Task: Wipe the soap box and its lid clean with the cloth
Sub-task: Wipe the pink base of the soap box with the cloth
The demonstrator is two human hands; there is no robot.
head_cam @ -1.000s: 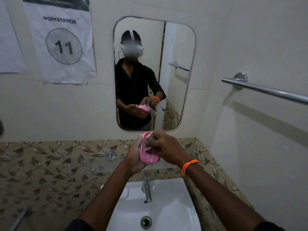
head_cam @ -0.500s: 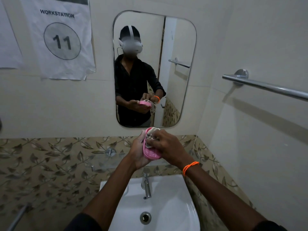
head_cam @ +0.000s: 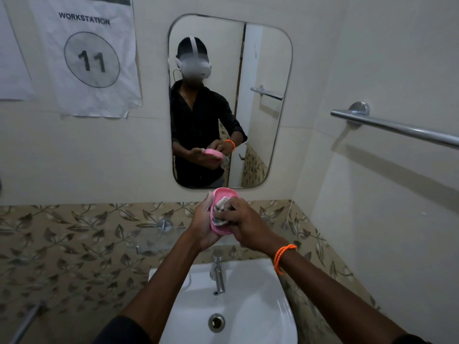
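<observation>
A pink oval soap box piece (head_cam: 224, 194) is held up above the basin, its hollow side facing me. My left hand (head_cam: 202, 223) grips it from the left and from behind. My right hand (head_cam: 244, 225) presses a crumpled grey-white cloth (head_cam: 220, 209) into the hollow, fingers curled round the cloth. I cannot tell whether this pink piece is the box or the lid. No second pink piece shows.
A white washbasin (head_cam: 260, 311) with a chrome tap (head_cam: 218, 276) lies straight below the hands. A glass shelf (head_cam: 154, 242) is fixed to the patterned tiles at left. A mirror (head_cam: 263, 70) hangs ahead, and a chrome towel bar (head_cam: 397, 127) runs along the right wall.
The pink piece has turned so that more of its hollow faces me, and the cloth under my right hand has slid lower inside it. Both hands stay above the basin.
</observation>
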